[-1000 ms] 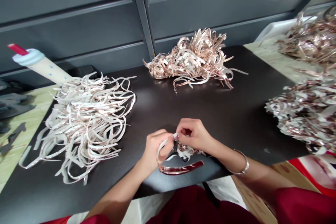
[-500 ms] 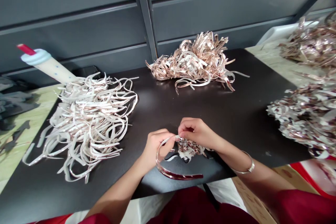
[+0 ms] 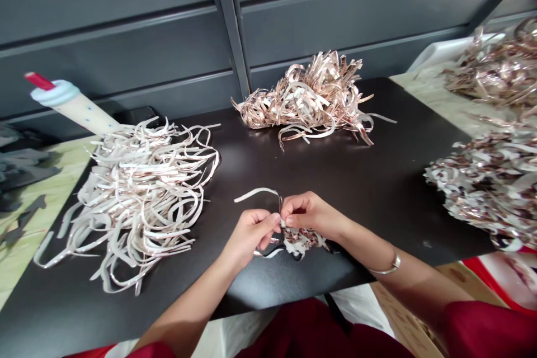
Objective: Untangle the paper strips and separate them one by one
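My left hand (image 3: 254, 235) pinches a narrow strip (image 3: 258, 191), white on one face, whose free end curves up and away to the left. Right against its fingertips, my right hand (image 3: 308, 215) is closed on the same strip where both hands meet. Below and between the hands lies a small cluster of folded or knotted rose-gold and white strips (image 3: 300, 240), partly covered by the right hand. The exact spot where the fingers grip is hidden. Another strip end loops out (image 3: 268, 253) beneath the left hand.
A heap of long white-backed strips (image 3: 146, 196) covers the table's left side. Rose-gold strips (image 3: 310, 98) are piled at the back by the grey panel wall (image 3: 335, 17). Knotted pieces (image 3: 490, 190) are heaped at right. A white cylinder-shaped object with a red straw (image 3: 79, 109) leans at back left.
The strip's long free end, which hung in a loop below my left hand toward the table's front, now points up and away behind the hands. My left fingers have shifted slightly lower.
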Tool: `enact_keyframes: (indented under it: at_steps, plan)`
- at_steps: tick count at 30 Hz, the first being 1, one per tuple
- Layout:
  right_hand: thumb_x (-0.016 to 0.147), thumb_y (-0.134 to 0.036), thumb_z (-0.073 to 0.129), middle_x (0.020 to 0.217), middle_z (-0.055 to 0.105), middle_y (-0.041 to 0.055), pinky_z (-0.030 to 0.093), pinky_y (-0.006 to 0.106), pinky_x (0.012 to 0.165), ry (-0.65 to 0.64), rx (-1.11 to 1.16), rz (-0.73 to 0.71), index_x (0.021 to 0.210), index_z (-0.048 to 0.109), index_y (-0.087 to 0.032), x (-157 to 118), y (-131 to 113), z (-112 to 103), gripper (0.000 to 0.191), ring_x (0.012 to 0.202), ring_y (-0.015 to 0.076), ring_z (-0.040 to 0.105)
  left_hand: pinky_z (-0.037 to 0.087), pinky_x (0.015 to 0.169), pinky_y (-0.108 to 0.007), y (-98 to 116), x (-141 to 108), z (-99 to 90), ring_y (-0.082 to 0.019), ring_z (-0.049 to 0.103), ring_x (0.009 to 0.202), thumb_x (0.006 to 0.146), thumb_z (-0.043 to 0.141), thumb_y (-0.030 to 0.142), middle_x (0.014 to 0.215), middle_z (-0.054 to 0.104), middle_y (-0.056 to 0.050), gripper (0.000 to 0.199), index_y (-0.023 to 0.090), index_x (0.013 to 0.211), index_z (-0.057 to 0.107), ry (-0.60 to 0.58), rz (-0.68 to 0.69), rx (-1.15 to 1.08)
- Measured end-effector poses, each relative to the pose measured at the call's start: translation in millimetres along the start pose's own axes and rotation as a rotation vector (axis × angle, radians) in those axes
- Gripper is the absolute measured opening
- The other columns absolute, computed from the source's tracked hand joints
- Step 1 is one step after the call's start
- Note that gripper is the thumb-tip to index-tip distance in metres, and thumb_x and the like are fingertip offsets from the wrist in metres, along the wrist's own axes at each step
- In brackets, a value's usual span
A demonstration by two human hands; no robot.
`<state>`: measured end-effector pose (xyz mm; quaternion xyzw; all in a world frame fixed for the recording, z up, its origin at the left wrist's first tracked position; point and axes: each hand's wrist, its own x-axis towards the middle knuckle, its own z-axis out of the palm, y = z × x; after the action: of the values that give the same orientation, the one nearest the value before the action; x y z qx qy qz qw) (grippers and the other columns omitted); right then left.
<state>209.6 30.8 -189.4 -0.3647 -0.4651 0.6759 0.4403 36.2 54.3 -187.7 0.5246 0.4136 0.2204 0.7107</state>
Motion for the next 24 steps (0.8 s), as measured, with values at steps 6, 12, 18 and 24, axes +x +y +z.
enact_keyframes:
  at_steps: [6,12,18,24]
  plan:
    - [0.065,-0.040,0.078,0.064,0.054,-0.0016,0.035,0.022,0.053,-0.009,-0.015,-0.008,0.065,0.064,-0.012,-1,2,2,0.031,0.058,0.0089,0.047,0.027,0.040,-0.018,7,-5,-1.5,-0.005,0.036,0.039,0.072,0.067,0.046,0.044,0.045,0.006,0.040,0.016,0.056,0.046,-0.052,0.169,0.232]
    - [0.063,-0.037,0.080,0.059,0.052,-0.0028,0.031,0.020,0.048,-0.071,0.130,0.023,0.065,0.063,-0.011,1,10,-2,0.031,0.052,0.0067,0.043,0.033,0.043,-0.019,14,-6,-8.0,-0.007,0.043,0.044,0.080,0.060,0.034,0.050,0.050,0.003,0.031,0.015,0.058,0.050,-0.152,0.279,0.382]
    - [0.065,-0.037,0.079,0.062,0.058,0.0001,0.040,0.022,0.053,-0.196,0.243,0.030,0.065,0.063,-0.011,3,5,-13,0.031,0.055,0.0095,0.052,0.044,0.062,-0.024,13,-5,-8.4,-0.013,0.057,0.068,0.088,0.051,0.027,0.073,0.061,-0.004,0.027,0.014,0.064,0.055,-0.190,0.472,0.327]
    - [0.083,-0.042,0.062,0.076,0.065,0.0060,0.045,0.024,0.062,-0.065,-0.111,-0.111,0.081,0.069,-0.011,-3,-9,-20,0.033,0.067,0.0129,0.057,0.046,0.069,-0.025,11,-5,-9.6,-0.013,0.059,0.075,0.083,0.053,0.015,0.084,0.064,-0.005,0.018,0.016,0.065,0.053,0.028,0.665,0.522]
